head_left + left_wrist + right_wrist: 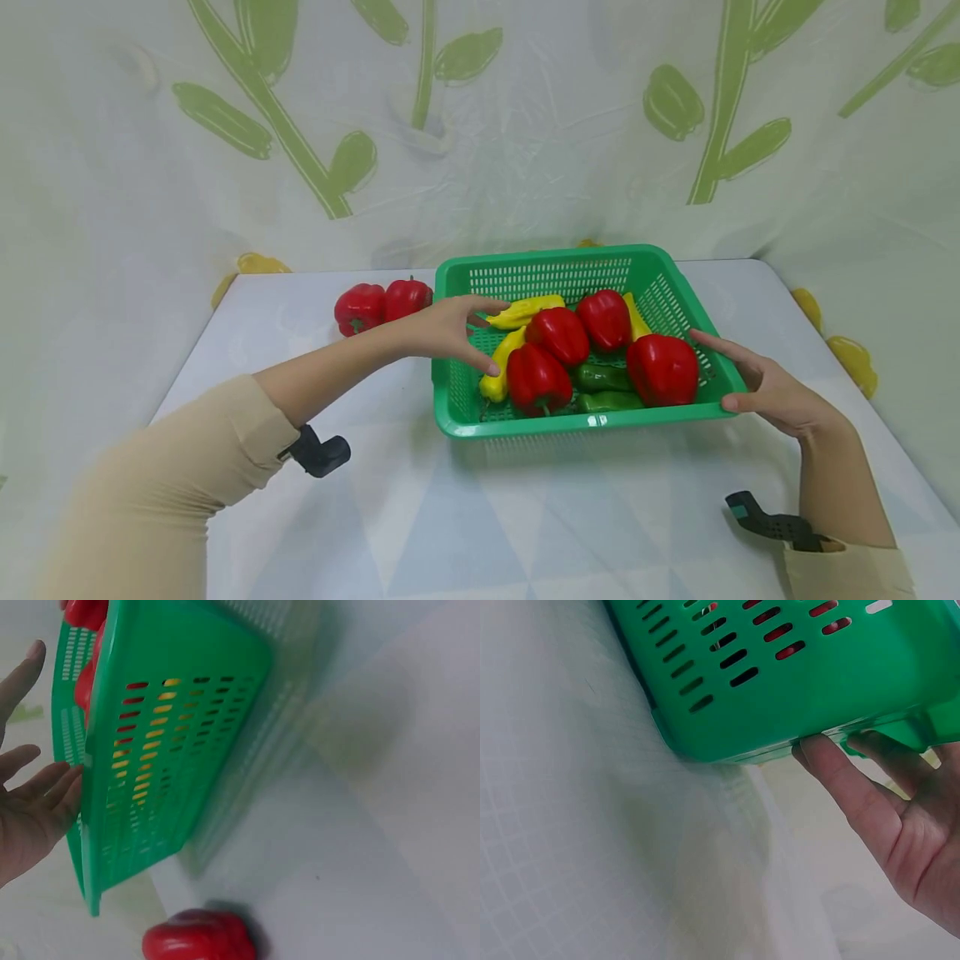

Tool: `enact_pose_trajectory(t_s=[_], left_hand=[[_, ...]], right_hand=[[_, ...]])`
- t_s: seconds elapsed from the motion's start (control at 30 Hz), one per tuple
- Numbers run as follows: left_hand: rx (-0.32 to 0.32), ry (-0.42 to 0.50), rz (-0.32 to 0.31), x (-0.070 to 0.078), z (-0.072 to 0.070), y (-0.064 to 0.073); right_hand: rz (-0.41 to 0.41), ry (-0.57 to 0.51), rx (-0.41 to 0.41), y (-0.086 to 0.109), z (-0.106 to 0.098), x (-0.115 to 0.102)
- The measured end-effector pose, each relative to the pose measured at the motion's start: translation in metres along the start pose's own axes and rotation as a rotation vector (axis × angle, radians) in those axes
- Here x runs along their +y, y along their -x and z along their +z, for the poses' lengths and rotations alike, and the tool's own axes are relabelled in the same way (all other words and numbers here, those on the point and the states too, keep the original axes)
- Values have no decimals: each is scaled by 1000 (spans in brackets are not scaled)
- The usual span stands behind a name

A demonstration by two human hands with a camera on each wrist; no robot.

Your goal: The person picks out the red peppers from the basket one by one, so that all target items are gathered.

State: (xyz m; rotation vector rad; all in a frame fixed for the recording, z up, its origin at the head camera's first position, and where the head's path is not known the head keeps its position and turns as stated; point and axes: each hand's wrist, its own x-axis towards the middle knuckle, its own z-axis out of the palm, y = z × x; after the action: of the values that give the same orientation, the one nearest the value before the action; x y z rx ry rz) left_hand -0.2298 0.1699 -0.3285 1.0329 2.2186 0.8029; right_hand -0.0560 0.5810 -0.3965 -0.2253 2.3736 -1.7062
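The green basket [525,428] is at the far part of the worktop [465,517], between the 2 hands. The left hand [444,327] is released: it reaches above the left rim, with fingers and thumb spread apart, and grips nothing. Its fingers are near the upper yellow pepper [527,311]. The right hand [768,390] is grasping the basket by the rim at the right near corner, thumb on the outside and index finger over the edge.

Inside the basket lie 4 red peppers [538,380], 3 yellow peppers in total and 2 dark green peppers [602,378], these close to the near wall. To the left of the basket, 2 more red peppers [360,309] are on the worktop, side by side. The forearm partly hides the right one. Behind stands a pale curtain [525,192] with green leaves. Each wrist wears a black device [321,452].
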Motion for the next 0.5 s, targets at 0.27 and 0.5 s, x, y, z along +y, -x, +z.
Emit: enact_pose_trajectory(t_s=[0.27,0.5], left_hand=[[-27,53,14,4,27,-15],[-16,61,-2,3,38,-25]], right_hand=[[-7,9,-1,0,0,0],[-13,19,5,-1,1,0]])
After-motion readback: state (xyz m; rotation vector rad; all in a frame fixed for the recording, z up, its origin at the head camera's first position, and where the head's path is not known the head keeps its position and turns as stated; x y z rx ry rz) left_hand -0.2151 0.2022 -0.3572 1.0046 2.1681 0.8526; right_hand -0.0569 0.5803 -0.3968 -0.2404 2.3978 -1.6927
